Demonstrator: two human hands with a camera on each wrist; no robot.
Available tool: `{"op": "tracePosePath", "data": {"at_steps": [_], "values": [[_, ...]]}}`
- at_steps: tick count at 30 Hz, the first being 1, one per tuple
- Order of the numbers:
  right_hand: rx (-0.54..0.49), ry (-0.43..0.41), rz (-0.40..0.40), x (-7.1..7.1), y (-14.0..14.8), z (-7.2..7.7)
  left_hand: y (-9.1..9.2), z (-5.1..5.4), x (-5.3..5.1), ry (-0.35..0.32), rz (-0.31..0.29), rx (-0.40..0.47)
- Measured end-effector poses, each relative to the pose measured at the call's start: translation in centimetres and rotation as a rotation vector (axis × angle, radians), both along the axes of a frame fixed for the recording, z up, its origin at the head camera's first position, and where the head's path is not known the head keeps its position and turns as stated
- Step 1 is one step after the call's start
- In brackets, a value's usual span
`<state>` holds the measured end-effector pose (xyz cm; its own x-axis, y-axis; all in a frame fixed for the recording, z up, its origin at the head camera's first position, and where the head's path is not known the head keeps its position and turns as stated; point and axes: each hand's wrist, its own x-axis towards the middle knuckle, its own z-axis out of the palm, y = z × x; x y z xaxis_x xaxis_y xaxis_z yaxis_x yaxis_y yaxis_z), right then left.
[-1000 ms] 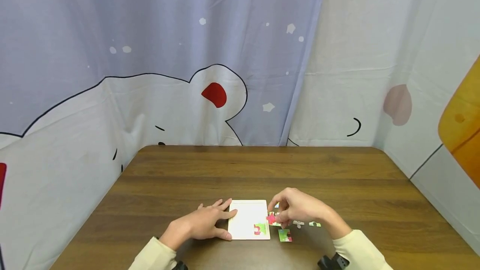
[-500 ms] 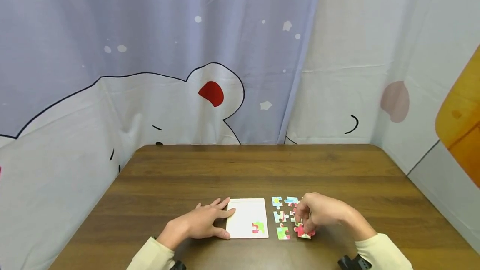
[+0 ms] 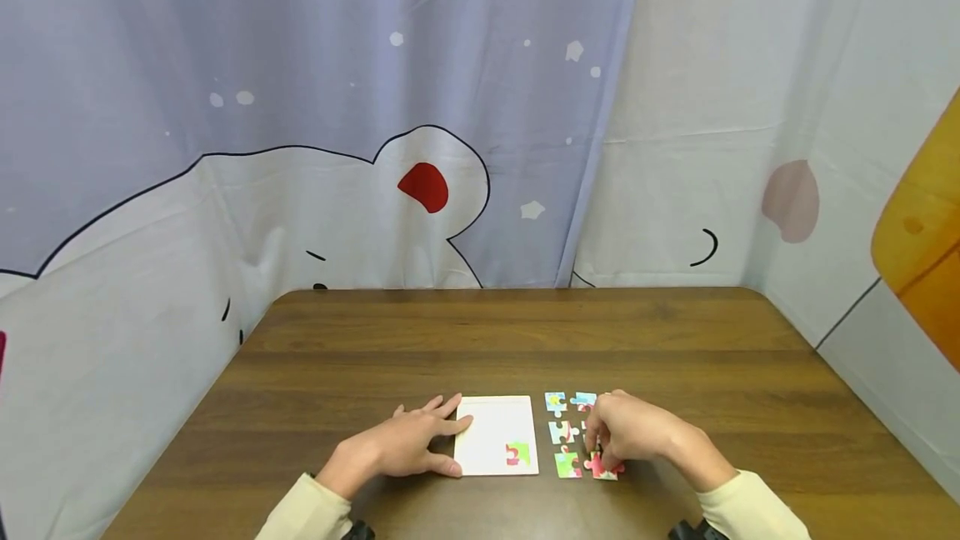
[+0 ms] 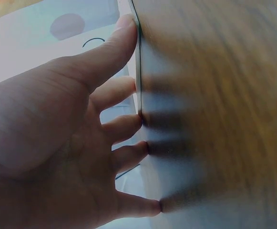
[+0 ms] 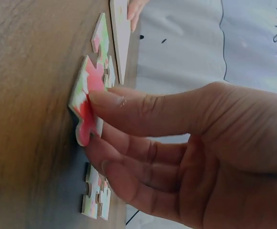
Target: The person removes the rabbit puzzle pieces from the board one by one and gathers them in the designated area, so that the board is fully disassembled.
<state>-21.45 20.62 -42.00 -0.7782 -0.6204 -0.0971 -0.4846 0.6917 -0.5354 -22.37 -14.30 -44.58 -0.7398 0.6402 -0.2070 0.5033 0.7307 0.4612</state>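
Note:
My right hand pinches a red jigsaw puzzle piece. In the right wrist view the thumb lies on this piece's face and the fingers are at its edge, close to the tabletop. My left hand rests at the left side of a white puzzle tray, fingers spread and touching it. One red-and-green piece lies in the tray's lower right corner. Thumb and fingertips of the left hand meet the tray's edge and the table in the left wrist view.
Right of the tray lie several loose pieces: a green one, a pale one, a blue-and-yellow one and a blue one. Others are partly hidden by the right hand. Beyond the wooden table hangs a printed curtain.
My right hand has carried the red puzzle piece from beside the tray to the right, then slightly back left beside the green piece. The left hand has stayed at the tray.

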Motion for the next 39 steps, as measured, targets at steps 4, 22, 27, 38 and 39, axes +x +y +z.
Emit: {"op": "tracePosePath", "data": {"at_steps": [4, 22, 27, 38, 39], "values": [[0.019, 0.015, -0.012, 0.04, -0.07, -0.02, 0.02, -0.1, -0.04, 0.005, 0.0, 0.0], [0.008, 0.023, -0.024, 0.12, -0.14, -0.07, 0.03, 0.05, 0.04, 0.012, 0.001, 0.004], [0.014, 0.032, -0.022, 0.11, -0.13, -0.08, 0.03, 0.11, -0.01, 0.009, -0.001, 0.004], [0.027, 0.047, 0.016, 0.05, -0.18, -0.18, 0.0, 0.17, 0.0, 0.017, -0.002, -0.001], [0.027, 0.045, 0.015, 0.07, -0.17, -0.19, -0.01, 0.16, 0.0, 0.015, -0.002, -0.001]]}}
